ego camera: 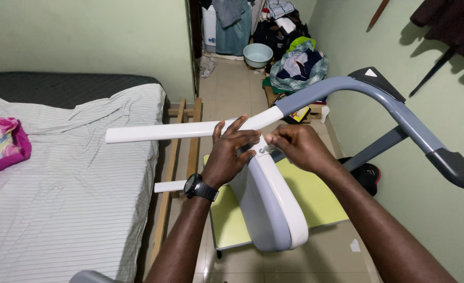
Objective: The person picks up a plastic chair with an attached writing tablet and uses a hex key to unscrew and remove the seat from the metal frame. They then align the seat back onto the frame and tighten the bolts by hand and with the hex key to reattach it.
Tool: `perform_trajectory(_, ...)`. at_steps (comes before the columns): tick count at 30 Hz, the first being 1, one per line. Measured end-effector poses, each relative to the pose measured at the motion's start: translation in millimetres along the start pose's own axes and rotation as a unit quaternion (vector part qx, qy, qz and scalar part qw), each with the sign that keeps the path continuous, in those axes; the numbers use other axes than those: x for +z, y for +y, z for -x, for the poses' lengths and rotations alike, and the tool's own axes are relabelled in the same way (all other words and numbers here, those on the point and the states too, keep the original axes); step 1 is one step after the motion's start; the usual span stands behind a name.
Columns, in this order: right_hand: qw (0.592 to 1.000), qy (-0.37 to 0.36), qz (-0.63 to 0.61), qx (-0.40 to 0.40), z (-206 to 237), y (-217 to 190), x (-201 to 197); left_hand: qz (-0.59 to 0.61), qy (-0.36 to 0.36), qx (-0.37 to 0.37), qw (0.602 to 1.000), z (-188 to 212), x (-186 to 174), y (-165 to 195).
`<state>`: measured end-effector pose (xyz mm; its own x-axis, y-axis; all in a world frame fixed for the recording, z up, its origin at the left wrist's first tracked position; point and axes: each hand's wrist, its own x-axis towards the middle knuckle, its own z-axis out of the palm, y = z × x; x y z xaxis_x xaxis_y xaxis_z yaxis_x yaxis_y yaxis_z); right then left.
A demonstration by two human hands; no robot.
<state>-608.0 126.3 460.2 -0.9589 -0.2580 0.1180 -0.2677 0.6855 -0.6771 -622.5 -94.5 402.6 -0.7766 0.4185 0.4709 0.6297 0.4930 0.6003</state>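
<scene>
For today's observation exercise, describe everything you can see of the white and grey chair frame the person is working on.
The chair frame looks like smooth painted metal or plastic: a broad white-edged grey panel lies tilted toward the camera over a yellow-green table. A long white bar runs left from its top joint; a grey curved arm with a dark end cap sweeps right. The left hand rests on the joint, and the right hand pinches a small metal fitting there.

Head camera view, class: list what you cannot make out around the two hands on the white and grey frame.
- The small metal fitting between the hands: too small to tell its kind; the left hand and right hand partly cover it.
- Where the white bar joins the frame: hidden behind the left hand.
- The frame's base: hidden behind its own panel.
</scene>
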Motion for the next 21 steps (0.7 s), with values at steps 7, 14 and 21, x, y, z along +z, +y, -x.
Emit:
perform_trajectory(7, 0.981, 0.035, 0.188, -0.04, -8, 1, 17, -0.002, 0.006, 0.008, 1.0, 0, 3, -5)
perform_trajectory(14, 0.981, 0.054, 0.183, -0.046, -10, 9, 30, 0.004, 0.011, 0.012, 1.0, 1, 1, -5)
perform_trajectory(21, 0.968, 0.077, 0.228, -0.075, -9, 2, 30, -0.002, -0.009, -0.003, 1.0, -3, 0, -2)
